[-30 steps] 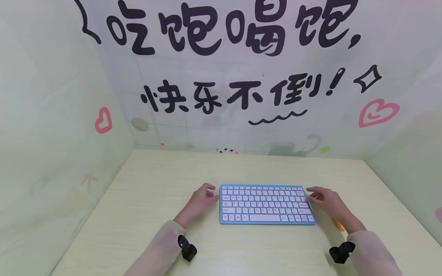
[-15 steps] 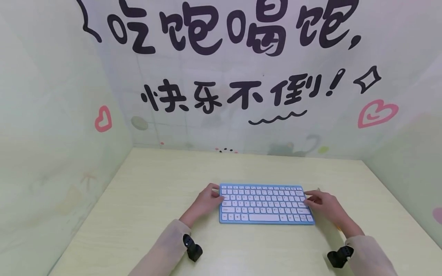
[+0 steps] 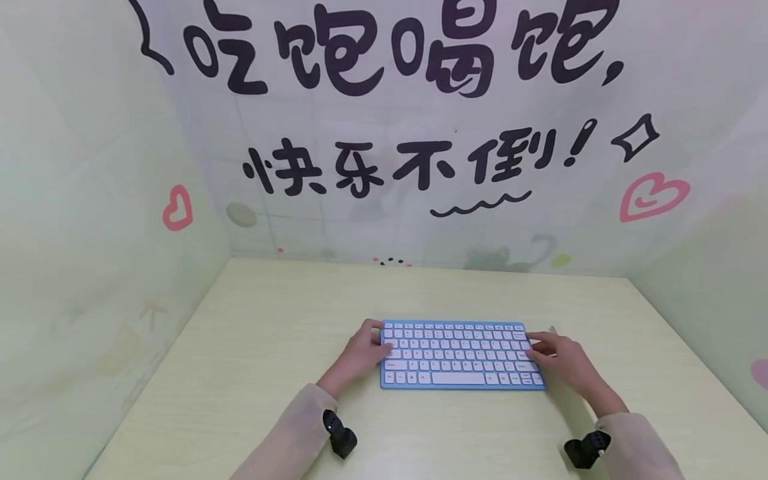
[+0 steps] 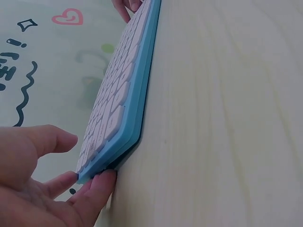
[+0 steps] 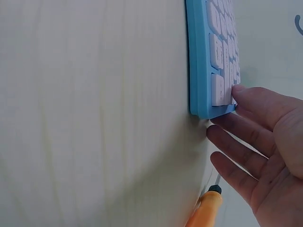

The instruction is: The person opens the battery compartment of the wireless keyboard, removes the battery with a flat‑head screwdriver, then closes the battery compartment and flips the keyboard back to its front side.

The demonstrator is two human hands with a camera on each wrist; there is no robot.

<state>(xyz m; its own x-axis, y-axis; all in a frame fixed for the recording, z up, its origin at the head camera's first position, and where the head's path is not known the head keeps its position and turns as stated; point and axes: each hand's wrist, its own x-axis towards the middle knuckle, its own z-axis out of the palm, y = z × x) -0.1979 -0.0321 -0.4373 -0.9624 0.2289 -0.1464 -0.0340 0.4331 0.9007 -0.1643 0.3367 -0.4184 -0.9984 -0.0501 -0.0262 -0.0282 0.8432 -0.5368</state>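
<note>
A light-blue keyboard (image 3: pixel 459 355) with white keys lies in the middle of the table, its long side facing the person. My left hand (image 3: pixel 360 350) grips its left end; in the left wrist view the thumb (image 4: pixel 57 139) reaches over the keys while other fingers touch the edge and underside. At the opposite end my right hand (image 3: pixel 564 361) pinches the right edge. Seen from the right wrist, that thumb (image 5: pixel 258 101) lies on the top border and the fingers are spread below the edge.
A screwdriver with an orange handle (image 5: pixel 206 208) lies just right of the keyboard, mostly hidden under the right hand and wrist in the head view. The pale wooden table (image 3: pixel 288 293) is enclosed by printed cloth walls (image 3: pixel 360 233) at the back and sides.
Both hands have come inward from just beside the keyboard and taken hold of its two ends. The keyboard has stayed in about the same place.
</note>
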